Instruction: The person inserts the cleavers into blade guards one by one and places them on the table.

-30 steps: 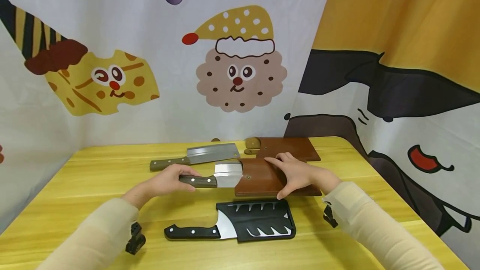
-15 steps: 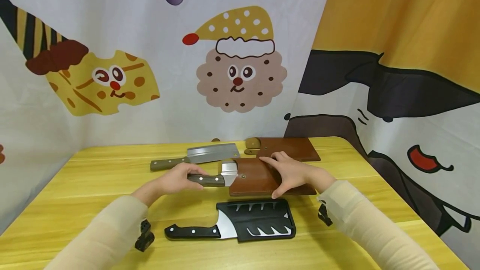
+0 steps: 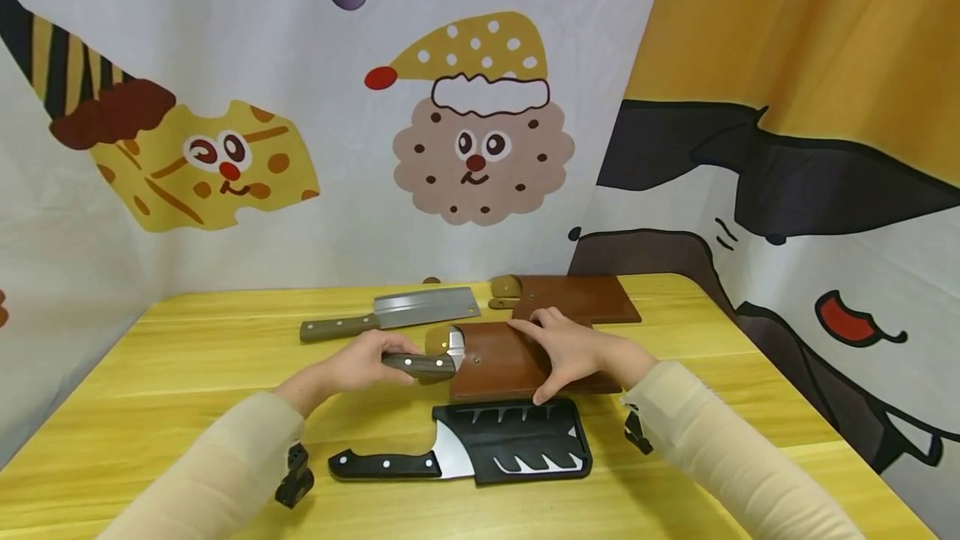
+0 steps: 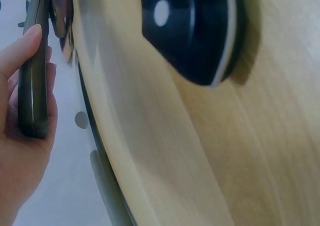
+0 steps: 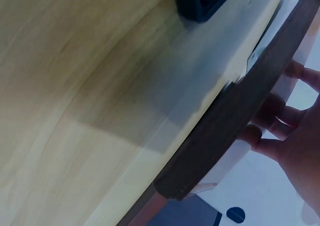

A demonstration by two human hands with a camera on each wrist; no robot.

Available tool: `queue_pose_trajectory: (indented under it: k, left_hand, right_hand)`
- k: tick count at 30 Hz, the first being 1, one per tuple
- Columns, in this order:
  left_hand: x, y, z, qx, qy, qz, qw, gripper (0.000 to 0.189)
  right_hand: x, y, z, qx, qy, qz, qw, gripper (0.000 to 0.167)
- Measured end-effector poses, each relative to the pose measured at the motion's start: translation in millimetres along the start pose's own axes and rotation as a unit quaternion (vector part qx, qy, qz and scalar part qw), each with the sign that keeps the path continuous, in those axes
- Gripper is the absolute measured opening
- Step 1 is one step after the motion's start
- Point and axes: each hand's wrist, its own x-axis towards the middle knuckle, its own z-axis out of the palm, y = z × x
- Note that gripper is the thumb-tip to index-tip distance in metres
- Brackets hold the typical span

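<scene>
In the head view, my left hand (image 3: 363,367) grips the dark wooden handle of a cleaver (image 3: 431,367). Most of its blade is hidden inside a brown leather sheath (image 3: 491,357); only a short strip of steel shows at the mouth, beside a tan flap (image 3: 438,342). My right hand (image 3: 573,352) holds the sheath from above, thumb at the near edge and fingers toward the far one. The left wrist view shows the thumb along the cleaver handle (image 4: 33,86). Seen from the right wrist, the fingers lie on the sheath (image 5: 225,131), which is edge-on.
Just in front lies a black-handled cleaver (image 3: 386,463) in a black blade guard (image 3: 525,440). Behind are a bare cleaver (image 3: 427,307) with an olive handle and a second brown leather sheath (image 3: 585,297). A printed curtain (image 3: 337,107) hangs behind the yellow wooden table (image 3: 225,340).
My left hand has moved right, sliding the cleaver deeper into the sheath, so less blade shows. The right hand and sheath have shifted slightly left.
</scene>
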Motion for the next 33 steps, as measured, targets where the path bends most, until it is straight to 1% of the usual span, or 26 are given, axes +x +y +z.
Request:
queue_pose_trajectory:
  k: [1,7,11,17,19,21,25,29,33]
  left_hand:
    - [0.1,0.3,0.9,0.001,0.001,-0.004,1.0000,0.030]
    - [4.6,3.9,6.1,-0.011,-0.015,-0.020,0.9996,0.035]
    - [5.6,2.9,5.9,-0.002,-0.016,-0.021,0.9996,0.034]
    - [5.5,-5.1,7.3,0.014,-0.015,-0.009,0.9997,0.032]
    - [5.3,-8.4,8.6,0.021,-0.015,0.001,0.9997,0.032]
    - [4.4,-11.2,9.4,0.021,-0.014,0.000,0.9997,0.032]
    - [2.5,-16.8,8.9,0.013,-0.014,-0.013,0.9997,0.032]
    - [0.3,-20.5,7.6,0.018,-0.012,-0.028,0.9994,0.032]
    - [-1.8,-19.4,-0.7,0.023,-0.001,-0.045,0.9987,0.033]
  right_hand:
    - [1.4,-2,0,0.002,-0.002,0.000,1.0000,0.115]
    - [11.5,-13,5,0.016,-0.016,-0.010,0.9997,0.116]
    - [16.3,-15,9,0.013,-0.030,-0.002,0.9995,0.116]
    - [24.5,-13,18,0.015,-0.056,0.006,0.9983,0.116]
    - [27.6,-12,20,0.014,-0.063,0.008,0.9979,0.115]
    - [30.6,-12,23,0.013,-0.068,0.010,0.9975,0.114]
    - [35.4,-12,25,0.016,-0.067,0.009,0.9976,0.112]
    - [37.6,-14,25,0.029,-0.080,0.018,0.9962,0.110]
    - [36.6,-10,20,0.057,-0.088,0.034,0.9939,0.105]
